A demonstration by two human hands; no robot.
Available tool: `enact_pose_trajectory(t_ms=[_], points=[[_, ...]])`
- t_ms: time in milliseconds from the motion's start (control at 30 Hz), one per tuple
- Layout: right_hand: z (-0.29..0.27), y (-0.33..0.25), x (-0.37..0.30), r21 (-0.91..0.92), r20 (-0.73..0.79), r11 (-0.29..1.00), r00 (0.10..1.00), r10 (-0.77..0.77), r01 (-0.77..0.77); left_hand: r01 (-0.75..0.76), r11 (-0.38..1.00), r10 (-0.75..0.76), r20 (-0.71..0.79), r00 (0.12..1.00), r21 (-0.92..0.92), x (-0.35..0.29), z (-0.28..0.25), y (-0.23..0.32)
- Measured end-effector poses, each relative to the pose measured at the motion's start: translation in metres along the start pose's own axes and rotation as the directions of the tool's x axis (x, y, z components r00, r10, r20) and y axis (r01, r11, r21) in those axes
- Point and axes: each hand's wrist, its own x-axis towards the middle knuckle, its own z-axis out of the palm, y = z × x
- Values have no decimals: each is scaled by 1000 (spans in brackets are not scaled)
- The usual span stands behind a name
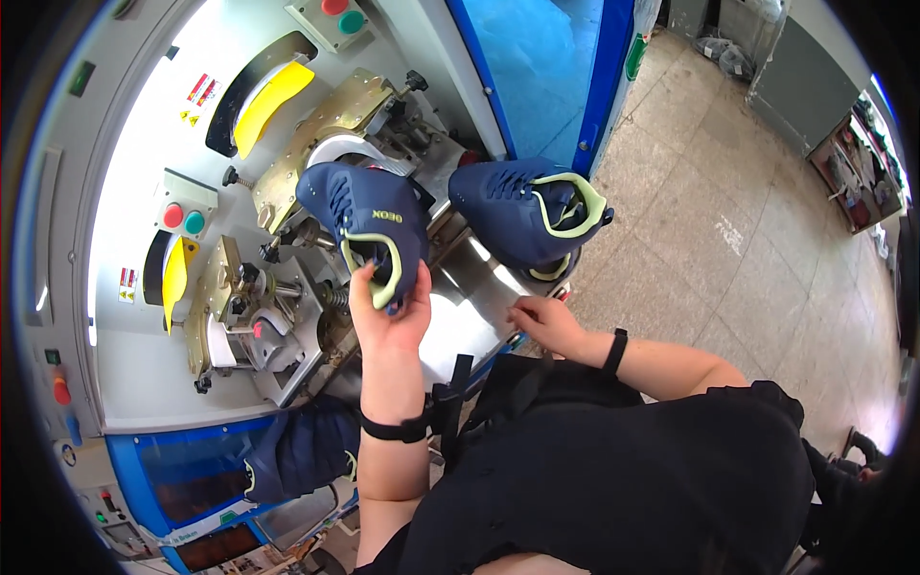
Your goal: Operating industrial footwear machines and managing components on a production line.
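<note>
My left hand [388,311] is closed around the heel of a navy sneaker upper [393,213] with a lime-green collar lining and dark laces. Its toe points up and left, over the metal fixture [347,149] of a machine. A second navy upper [503,216] sits to the right at the machine's ledge, collar facing right; another navy piece partly shows beneath its heel. Just below that, my right hand [548,324] hovers near the ledge with curled fingers. Whatever those fingers hold, if anything, is hidden.
A lower metal fixture [254,331] stands at left, beside yellow guards [273,107] and a red-and-green button box [184,206]. More navy uppers [305,450] hang at the machine's lower front. A blue-framed panel [537,77] rises behind. Tiled floor [690,220] stretches right.
</note>
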Motion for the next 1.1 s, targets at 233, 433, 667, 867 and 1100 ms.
enact_pose_trajectory(t_ms=[233,433,667,867,1100], points=[[10,-32,14,498,167,820,959,228,-282,-72,997,72,-3,997,40,-6,-16,-21],[57,-108,137,973,232,-8,968,93,-232,14,986,-21,36,999,168,-3,-20,2],[47,-269,-4,773,235,618,840,-489,143,-298,926,136,532,836,232,-179,-34,48],[54,-184,-5,707,123,648,853,-508,284,-262,801,37,391,919,538,-142,-82,59],[-21,-158,-39,652,65,731,946,-319,201,-40,831,-323,540,777,555,-107,-53,11]])
